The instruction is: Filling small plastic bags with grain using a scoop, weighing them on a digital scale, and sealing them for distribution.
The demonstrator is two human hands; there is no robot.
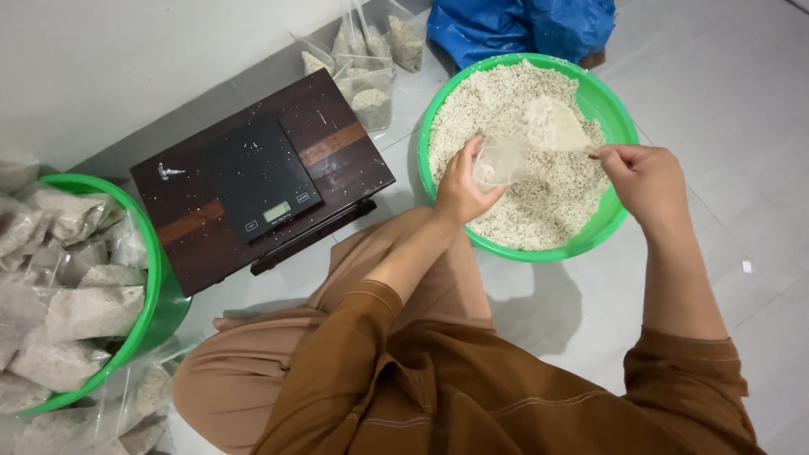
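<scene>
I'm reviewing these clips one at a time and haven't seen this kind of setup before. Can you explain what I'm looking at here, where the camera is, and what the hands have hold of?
There is no machine here: a seated person in brown works with bare hands, and the one camera, worn on the head, looks down. The left hand holds a clear bag open over a green basin of pale grain. The right hand tips a scoop of grain toward the bag. To the person's left a black scale sits on a dark wooden stand. Another green basin, further left, holds filled bags. More filled bags lean against the wall, beside a blue sack.
</scene>
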